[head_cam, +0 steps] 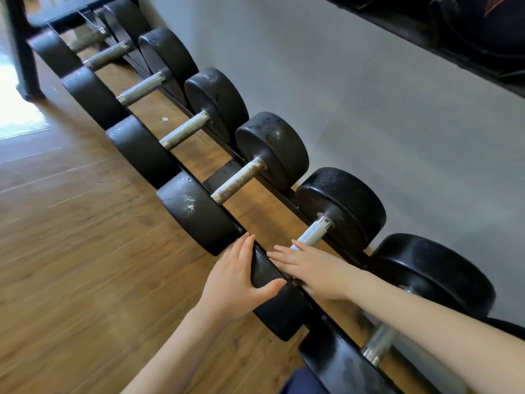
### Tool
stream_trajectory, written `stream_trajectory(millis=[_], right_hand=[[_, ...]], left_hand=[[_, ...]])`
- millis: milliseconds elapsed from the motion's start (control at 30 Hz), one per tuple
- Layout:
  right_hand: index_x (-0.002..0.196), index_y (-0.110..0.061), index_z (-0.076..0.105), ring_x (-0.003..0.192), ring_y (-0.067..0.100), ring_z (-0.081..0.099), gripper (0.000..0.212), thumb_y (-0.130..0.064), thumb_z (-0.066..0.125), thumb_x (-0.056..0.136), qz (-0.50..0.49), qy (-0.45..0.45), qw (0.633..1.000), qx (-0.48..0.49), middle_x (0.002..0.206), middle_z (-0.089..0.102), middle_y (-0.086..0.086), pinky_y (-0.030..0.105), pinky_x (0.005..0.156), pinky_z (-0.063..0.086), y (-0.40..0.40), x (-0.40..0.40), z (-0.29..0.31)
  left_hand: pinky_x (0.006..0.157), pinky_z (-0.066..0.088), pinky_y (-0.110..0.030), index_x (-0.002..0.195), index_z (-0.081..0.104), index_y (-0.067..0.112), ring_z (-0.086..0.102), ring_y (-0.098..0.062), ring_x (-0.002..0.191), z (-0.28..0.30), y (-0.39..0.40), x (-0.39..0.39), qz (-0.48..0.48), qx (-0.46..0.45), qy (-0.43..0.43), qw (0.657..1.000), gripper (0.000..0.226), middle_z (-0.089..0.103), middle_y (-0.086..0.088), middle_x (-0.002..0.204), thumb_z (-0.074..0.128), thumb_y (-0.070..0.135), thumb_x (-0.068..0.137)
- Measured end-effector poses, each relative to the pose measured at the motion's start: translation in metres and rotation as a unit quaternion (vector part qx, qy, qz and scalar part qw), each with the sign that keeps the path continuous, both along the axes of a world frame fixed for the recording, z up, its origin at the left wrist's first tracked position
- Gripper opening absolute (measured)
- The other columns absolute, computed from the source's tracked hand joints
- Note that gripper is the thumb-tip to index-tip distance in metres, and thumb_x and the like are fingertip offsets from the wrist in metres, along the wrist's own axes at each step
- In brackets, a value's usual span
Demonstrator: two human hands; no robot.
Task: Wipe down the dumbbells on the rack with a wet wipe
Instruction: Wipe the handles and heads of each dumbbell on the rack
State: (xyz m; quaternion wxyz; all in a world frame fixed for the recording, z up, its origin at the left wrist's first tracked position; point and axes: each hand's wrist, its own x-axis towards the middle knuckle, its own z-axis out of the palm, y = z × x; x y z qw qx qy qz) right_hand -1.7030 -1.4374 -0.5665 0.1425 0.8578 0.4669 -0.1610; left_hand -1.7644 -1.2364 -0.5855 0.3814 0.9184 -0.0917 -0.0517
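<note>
Several black dumbbells with metal handles lie side by side on a low black rack [287,194] that runs diagonally along the grey wall. My left hand [235,282] grips the near head [279,305] of one dumbbell, fingers over its outer face and thumb across its top. My right hand [309,268] lies flat, fingers straight, on the inner side of that head and over the near end of its knurled handle [312,231]. The far head [343,206] of this dumbbell stands by the wall. No wet wipe shows; anything under my right palm is hidden.
Wooden floor [71,237] spreads out to the left of the rack. A dark shelf edge [454,44] overhangs at the top right. A black frame post [22,49] stands at the far left end. Neighbouring dumbbell heads [199,211] sit close on both sides.
</note>
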Motion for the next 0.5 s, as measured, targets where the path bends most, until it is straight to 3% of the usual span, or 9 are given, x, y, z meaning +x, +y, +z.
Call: stream_trajectory(millis=[67,133,200,300,400,467,500], right_hand=[[0.144,-0.006,0.035,0.140,0.021,0.029,0.065,-0.006,0.063,0.086,0.014,-0.003,0.997,0.082,0.151,0.034,0.007,0.039,0.114,0.014,-0.008,-0.003,-0.002],[0.127,-0.003,0.057,0.122,0.024,0.054,0.059,0.000,0.076,0.071,0.009,-0.037,0.988,0.153,0.132,0.058,0.010,0.044,0.104,0.037,-0.011,-0.005,-0.008],[0.116,-0.004,0.066,0.110,0.022,0.063,0.052,0.000,0.079,0.065,-0.011,-0.056,0.978,0.200,0.119,0.066,0.009,0.040,0.096,0.047,-0.010,-0.007,-0.013],[0.114,-0.007,0.068,0.111,0.021,0.062,0.040,-0.003,0.067,0.073,-0.049,-0.123,0.963,0.236,0.117,0.067,0.006,0.036,0.100,0.045,-0.016,-0.004,-0.018],[0.120,-0.005,0.063,0.120,0.027,0.056,0.038,-0.006,0.043,0.088,-0.195,-0.217,0.925,0.241,0.123,0.063,0.012,0.045,0.102,0.044,-0.028,0.005,-0.016],[0.133,-0.001,0.050,0.133,0.028,0.041,0.045,-0.002,0.044,0.089,-0.295,-0.229,0.899,0.230,0.139,0.048,0.016,0.049,0.103,0.042,-0.022,0.002,-0.014],[0.141,-0.002,0.038,0.140,0.025,0.026,0.054,0.000,0.047,0.088,-0.332,-0.226,0.892,0.206,0.149,0.034,0.015,0.048,0.111,0.032,-0.015,-0.003,-0.016]], left_hand=[[0.114,0.011,-0.020,0.155,0.008,0.021,0.010,-0.009,0.148,-0.002,0.001,0.002,0.001,-0.002,-0.005,1.000,0.101,0.009,0.006,0.162,0.051,0.073,0.081],[0.111,0.009,-0.017,0.155,0.008,0.021,0.010,-0.009,0.148,-0.004,0.000,0.003,-0.002,0.004,-0.005,1.000,0.108,0.010,0.006,0.162,0.042,0.082,0.073],[0.108,0.006,-0.014,0.155,0.009,0.021,0.010,-0.009,0.147,-0.004,0.000,0.003,0.002,0.007,-0.008,1.000,0.117,0.010,0.006,0.162,0.025,0.086,0.060],[0.108,0.006,-0.014,0.155,0.009,0.021,0.011,-0.008,0.147,-0.005,0.000,0.003,0.006,0.005,-0.011,1.000,0.119,0.010,0.007,0.162,0.020,0.086,0.056],[0.112,0.009,-0.017,0.155,0.008,0.021,0.010,-0.009,0.147,-0.006,0.001,0.004,0.005,0.008,-0.008,1.000,0.119,0.009,0.008,0.162,0.020,0.086,0.057],[0.114,0.011,-0.020,0.155,0.008,0.021,0.010,-0.009,0.147,-0.006,0.001,0.004,0.004,0.009,-0.004,1.000,0.119,0.008,0.008,0.162,0.020,0.086,0.057],[0.114,0.011,-0.020,0.155,0.007,0.021,0.009,-0.009,0.147,-0.006,0.001,0.003,0.004,0.010,-0.003,1.000,0.119,0.008,0.008,0.162,0.020,0.086,0.056]])
